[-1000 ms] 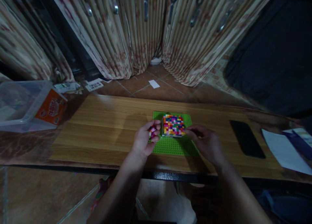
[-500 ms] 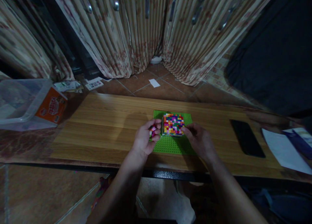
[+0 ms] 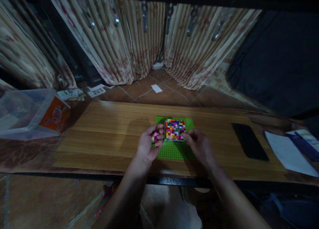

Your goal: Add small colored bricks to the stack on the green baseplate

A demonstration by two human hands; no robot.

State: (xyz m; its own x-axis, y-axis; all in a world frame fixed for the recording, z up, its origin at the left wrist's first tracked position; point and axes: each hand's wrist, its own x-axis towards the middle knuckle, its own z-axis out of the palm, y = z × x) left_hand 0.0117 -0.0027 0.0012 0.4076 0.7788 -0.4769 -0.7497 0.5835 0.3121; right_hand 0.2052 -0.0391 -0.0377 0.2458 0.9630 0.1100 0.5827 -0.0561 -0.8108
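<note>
A green studded baseplate (image 3: 171,152) lies on the wooden table, bearing a square block of many-coloured toy bricks (image 3: 174,128). At its left side my left hand (image 3: 149,142) is turned palm up, its fingers curled around several small loose bricks (image 3: 155,136) in pink, white and other colours. My right hand (image 3: 199,144) reaches in from the right, with thumb and forefinger together at the block's lower right edge. Whether a small brick sits between those fingertips is hidden.
On the right of the wooden table (image 3: 104,136) lie a black phone (image 3: 250,141) and white paper (image 3: 290,152). A clear plastic box (image 3: 27,112) with an orange label stands at the left. Beyond the table hang striped curtains (image 3: 139,46), and a white card (image 3: 156,88) lies on the tiled floor.
The camera view has shifted slightly. My right hand has moved a little left along the block's right edge, fingertips still at it. The left hand keeps its curled hold on the loose bricks.
</note>
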